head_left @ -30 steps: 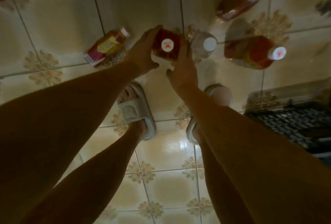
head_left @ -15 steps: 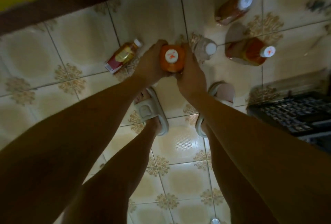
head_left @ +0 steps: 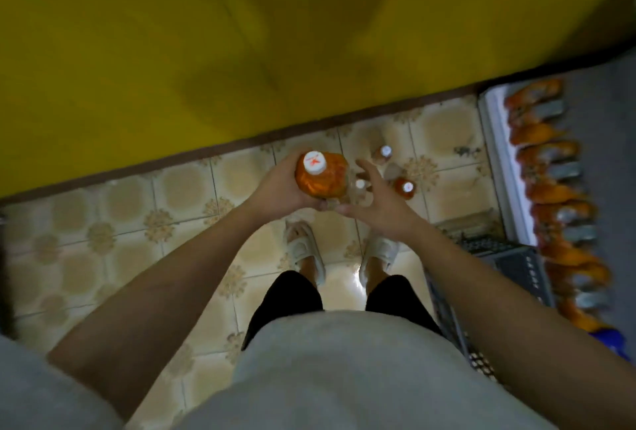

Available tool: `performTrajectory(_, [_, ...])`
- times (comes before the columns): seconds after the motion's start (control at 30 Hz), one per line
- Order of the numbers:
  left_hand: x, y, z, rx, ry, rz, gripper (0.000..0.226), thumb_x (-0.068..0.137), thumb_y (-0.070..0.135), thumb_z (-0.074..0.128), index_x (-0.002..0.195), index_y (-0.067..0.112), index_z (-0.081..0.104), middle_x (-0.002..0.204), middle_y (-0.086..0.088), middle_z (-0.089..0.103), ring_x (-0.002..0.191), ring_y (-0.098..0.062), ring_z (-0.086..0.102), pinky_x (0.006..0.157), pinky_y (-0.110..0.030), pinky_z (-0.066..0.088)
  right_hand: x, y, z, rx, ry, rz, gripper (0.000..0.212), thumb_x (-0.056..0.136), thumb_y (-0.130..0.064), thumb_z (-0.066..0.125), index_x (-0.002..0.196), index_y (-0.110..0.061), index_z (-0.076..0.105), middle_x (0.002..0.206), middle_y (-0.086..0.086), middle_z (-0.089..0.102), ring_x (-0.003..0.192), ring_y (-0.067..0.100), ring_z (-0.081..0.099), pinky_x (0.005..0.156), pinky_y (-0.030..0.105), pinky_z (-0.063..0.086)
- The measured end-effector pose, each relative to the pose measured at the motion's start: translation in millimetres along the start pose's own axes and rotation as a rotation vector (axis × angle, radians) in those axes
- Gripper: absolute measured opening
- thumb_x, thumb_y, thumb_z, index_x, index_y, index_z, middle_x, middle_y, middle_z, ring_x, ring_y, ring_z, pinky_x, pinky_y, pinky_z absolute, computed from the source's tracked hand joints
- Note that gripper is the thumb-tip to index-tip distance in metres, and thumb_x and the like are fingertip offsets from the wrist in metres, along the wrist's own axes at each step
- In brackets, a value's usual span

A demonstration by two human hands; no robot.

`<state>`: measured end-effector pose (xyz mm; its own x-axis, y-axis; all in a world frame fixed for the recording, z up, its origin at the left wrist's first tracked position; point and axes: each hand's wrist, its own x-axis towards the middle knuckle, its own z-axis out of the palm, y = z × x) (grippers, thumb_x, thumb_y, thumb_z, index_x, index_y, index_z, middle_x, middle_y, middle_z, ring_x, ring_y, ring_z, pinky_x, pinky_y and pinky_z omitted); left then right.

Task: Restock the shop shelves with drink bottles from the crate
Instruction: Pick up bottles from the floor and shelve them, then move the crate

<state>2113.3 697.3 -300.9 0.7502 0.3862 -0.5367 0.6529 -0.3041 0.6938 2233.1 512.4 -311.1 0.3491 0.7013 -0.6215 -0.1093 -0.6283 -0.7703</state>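
Near the centre of the frame, slightly above the middle, the left hand (head_left: 280,187) holds an orange drink bottle (head_left: 321,175) upright, its white cap (head_left: 314,162) with a red mark facing the camera. The left fingers are curled around the bottle's left and lower side, clamped on its body. The right hand (head_left: 375,204) sits just beside the bottle on its right, palm turned toward it, fingers (head_left: 366,171) straight and spread apart; whether the heel of this hand touches the bottle base cannot be told.

Below the hands, on the patterned floor tiles (head_left: 192,188), three more bottles stand. One white-capped bottle (head_left: 385,152) appears above the right hand, one orange bottle (head_left: 406,187) to the right of the right hand, and one clear bottle (head_left: 360,185) shows between the held bottle and the right fingers.

At the right edge, a dark plastic crate (head_left: 516,264) rests on the floor, partly covered by the right forearm. Above and right of it, a white shelf rail (head_left: 495,154) carries a blurred row of orange packaged goods (head_left: 557,195).

A yellow wall (head_left: 241,33) fills the upper half of the frame. At lower centre, two feet in pale slippers (head_left: 306,250) stand on the tiles.
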Motion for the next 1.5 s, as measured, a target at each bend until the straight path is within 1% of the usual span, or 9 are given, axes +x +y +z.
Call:
performTrajectory(0.1, [-27.8,50.8,-18.1,-0.052,0.026,0.012,0.088,0.057,0.014,0.097,0.127,0.028,0.046,0.115,0.011,0.060,0.103,-0.003,0.061,0.082,-0.013,0.045,-43.4,-38.9,-15.0,0.118,0.039,-0.023,0.082,0.089,-0.019,0.074,0.154,-0.014,0.023,0.139,-0.001,0.044,0.129,0.011,0.049,0.084,0.001,0.039])
performTrajectory(0.2, [-39.3,90.0,-24.7,-0.127,-0.014,0.047,0.081,0.059,0.013,0.096,0.125,0.025,0.051,0.110,0.018,0.064,0.090,0.015,0.062,0.077,-0.006,0.047,-74.7,-61.6,-32.1,0.242,0.082,-0.046,0.065,0.093,-0.021,0.068,0.148,-0.024,0.032,0.120,-0.018,0.049,0.101,-0.011,0.055,0.063,0.000,0.045])
performTrajectory(0.4, [-40.4,159.3,-39.1,-0.151,-0.176,0.236,0.085,0.052,0.033,0.097,0.126,0.023,0.057,0.116,0.005,0.071,0.107,-0.008,0.068,0.095,-0.033,0.054,-117.5,-85.3,-48.5,0.369,0.250,-0.158,0.068,0.080,-0.058,0.074,0.140,-0.047,0.043,0.135,-0.014,0.059,0.121,0.006,0.059,0.102,0.033,0.051])
performTrajectory(0.67, [-65.7,220.8,-81.5,-0.087,-0.111,0.414,0.111,0.042,0.066,0.086,0.138,0.028,0.044,0.113,0.020,0.060,0.112,-0.006,0.061,0.099,-0.034,0.052,-148.7,-137.6,-24.0,0.593,0.539,-0.237,0.086,0.069,-0.076,0.067,0.141,-0.035,0.046,0.131,-0.002,0.065,0.111,0.017,0.068,0.094,0.052,0.056])
performTrajectory(0.9, [-93.1,263.3,-106.8,-0.172,-0.258,0.539,0.082,0.079,0.051,0.067,0.148,0.018,0.039,0.146,-0.004,0.050,0.131,-0.014,0.049,0.103,-0.028,0.043,-179.0,-176.4,-18.2,0.744,0.729,-0.319,0.090,0.064,-0.083,0.067,0.139,-0.035,0.051,0.130,-0.002,0.066,0.115,0.021,0.066,0.093,0.059,0.054])
performTrajectory(1.0, [-110.0,276.2,-103.3,-0.240,-0.357,0.552,0.062,0.095,0.042,0.056,0.150,0.022,0.035,0.144,0.001,0.051,0.108,0.000,0.059,0.077,-0.013,0.049,-196.4,-191.3,-20.6,0.808,0.725,-0.393,0.085,0.066,-0.086,0.061,0.135,-0.036,0.054,0.125,-0.001,0.070,0.111,0.024,0.069,0.090,0.059,0.054])
performTrajectory(1.1, [-126.8,288.5,-91.1,-0.297,-0.435,0.519,0.069,0.091,0.055,0.052,0.151,0.029,0.030,0.133,0.007,0.057,0.095,0.005,0.060,0.067,-0.017,0.049,-214.3,-202.7,-24.3,0.797,0.773,-0.418,0.086,0.066,-0.087,0.061,0.137,-0.038,0.054,0.129,0.002,0.068,0.115,0.029,0.067,0.089,0.060,0.054])
performTrajectory(1.37, [-158.4,326.1,-79.8,-0.278,-0.645,0.412,0.097,0.058,0.096,0.046,0.140,0.044,0.040,0.128,0.005,0.063,0.118,-0.021,0.058,0.099,-0.061,0.044,-268.0,-214.1,-35.8,0.726,0.948,-0.411,0.076,0.070,-0.081,0.063,0.130,-0.035,0.059,0.122,0.000,0.071,0.106,0.022,0.071,0.083,0.048,0.060])
performTrajectory(1.5, [-172.1,344.2,-62.2,-0.273,-0.680,0.460,0.099,0.062,0.087,0.041,0.148,0.037,0.036,0.131,-0.001,0.061,0.110,-0.018,0.060,0.079,-0.044,0.053,-288.0,-208.4,-46.1,0.733,1.013,-0.433,0.083,0.066,-0.082,0.069,0.130,-0.031,0.061,0.123,0.003,0.071,0.111,0.026,0.069,0.098,0.053,0.052])
